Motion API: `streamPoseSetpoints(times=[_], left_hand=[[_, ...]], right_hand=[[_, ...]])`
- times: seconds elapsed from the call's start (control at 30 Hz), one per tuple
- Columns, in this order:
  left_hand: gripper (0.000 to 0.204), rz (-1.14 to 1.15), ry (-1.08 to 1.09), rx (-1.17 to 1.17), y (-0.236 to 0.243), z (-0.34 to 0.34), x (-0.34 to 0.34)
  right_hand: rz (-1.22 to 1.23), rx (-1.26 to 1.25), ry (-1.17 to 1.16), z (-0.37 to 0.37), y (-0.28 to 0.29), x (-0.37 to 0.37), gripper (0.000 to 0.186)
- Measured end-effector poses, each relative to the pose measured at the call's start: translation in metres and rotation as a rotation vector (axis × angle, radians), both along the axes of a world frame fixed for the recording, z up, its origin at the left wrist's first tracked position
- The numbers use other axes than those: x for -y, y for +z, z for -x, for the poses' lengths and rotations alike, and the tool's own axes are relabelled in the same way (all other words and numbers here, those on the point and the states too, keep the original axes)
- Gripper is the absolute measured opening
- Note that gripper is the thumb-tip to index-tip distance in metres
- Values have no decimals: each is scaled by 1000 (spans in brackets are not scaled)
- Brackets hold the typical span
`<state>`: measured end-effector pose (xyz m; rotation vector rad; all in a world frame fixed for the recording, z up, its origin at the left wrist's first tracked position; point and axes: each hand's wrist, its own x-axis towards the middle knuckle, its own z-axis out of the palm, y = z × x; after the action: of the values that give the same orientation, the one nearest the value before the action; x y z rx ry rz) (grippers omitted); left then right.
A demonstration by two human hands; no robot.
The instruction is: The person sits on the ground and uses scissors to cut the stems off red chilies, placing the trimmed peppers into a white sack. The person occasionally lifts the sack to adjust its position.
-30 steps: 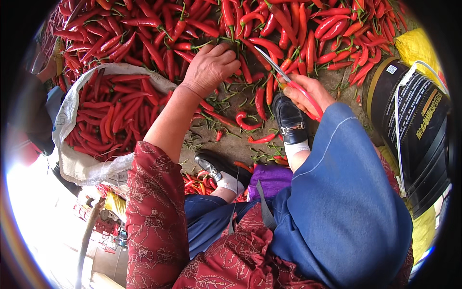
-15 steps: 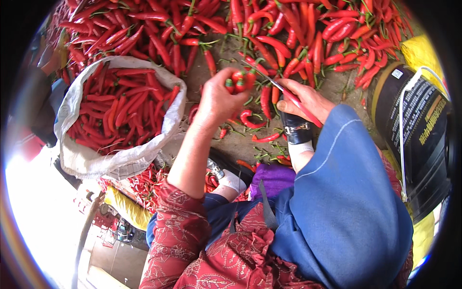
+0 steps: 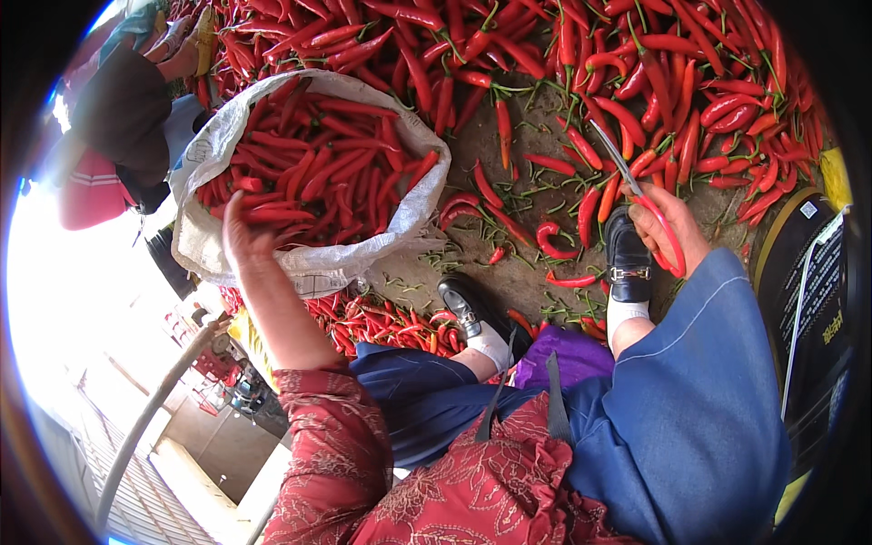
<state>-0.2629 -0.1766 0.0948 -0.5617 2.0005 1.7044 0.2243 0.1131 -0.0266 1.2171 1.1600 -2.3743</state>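
My left hand (image 3: 247, 238) is over the near left rim of a white woven sack (image 3: 422, 204), its fingers apart and slightly blurred. Red chilli peppers (image 3: 318, 168), mostly without stems, fill the sack, and some lie right by the fingertips. In my right hand (image 3: 681, 222) is a pair of scissors (image 3: 670, 247) with red handles. Their blades point up and left towards loose chillies (image 3: 595, 213) with green stems on the ground, above my black shoe (image 3: 627, 245).
A large heap of red chillies (image 3: 509, 41) spreads across the far side. Cut green stems (image 3: 536, 195) litter the ground. A black bucket (image 3: 808, 272) stands at the right, a purple bag (image 3: 563, 354) lies between my legs, and another person (image 3: 123, 118) sits at the far left.
My left hand has gone from beside the scissors, where it held several chillies, left to the sack, and has let them go. The scissors remain in my right hand. The view has shifted left.
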Motion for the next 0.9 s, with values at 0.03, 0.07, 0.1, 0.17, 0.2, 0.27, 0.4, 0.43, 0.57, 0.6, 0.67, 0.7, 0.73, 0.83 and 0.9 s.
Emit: streamPoseSetpoints(times=[0.03, 0.07, 0.1, 0.17, 0.2, 0.27, 0.4, 0.43, 0.57, 0.6, 0.67, 0.7, 0.73, 0.83, 0.9], left_hand=[[33, 132, -106, -396, 8, 46, 67], [58, 641, -9, -532, 10, 34, 52], [66, 834, -60, -775, 17, -8, 9], [61, 1174, -220, -1121, 28, -18, 21], [53, 1334, -292, -1303, 21, -36, 12], [29, 1001, -551, -1360, 0, -72, -23], [15, 547, -898, -911, -68, -157, -112], [15, 560, -970, -785, -85, -174, -130], [26, 710, -1146, -967, -128, -203, -180], [28, 832, -1183, -1035, -134, -203, -188], [26, 851, -1219, -1053, -149, -195, -199], [25, 870, -1231, -1061, -152, -189, -198], [26, 844, -1240, -1117, -150, -188, -202], [24, 558, -1213, -1381, -129, -191, -209], [21, 456, -1160, -962, -118, -210, -206]], right_hand=[[17, -40, 17, 6, 1, 1, 35], [12, -9, -3, 2, 0, 1, 36], [9, 15, -24, -3, 0, 0, 36], [43, 6, -42, 1, -1, 1, 36], [60, 9, -56, 2, -2, 2, 36], [-14, -9, -47, 3, -2, 3, 39], [-16, -11, -42, 4, 3, -2, 40], [-13, 0, -32, 5, 7, -4, 37], [-16, -3, -21, 7, 10, -3, 34], [0, -6, -27, 6, 7, -2, 34], [2, 17, -32, 2, 9, -3, 35], [10, 14, -36, 3, 9, -3, 35], [17, 17, -47, 1, 8, -3, 35], [-83, 16, 32, 0, 9, -6, 43], [-214, -31, 139, 2, 10, -8, 52]])
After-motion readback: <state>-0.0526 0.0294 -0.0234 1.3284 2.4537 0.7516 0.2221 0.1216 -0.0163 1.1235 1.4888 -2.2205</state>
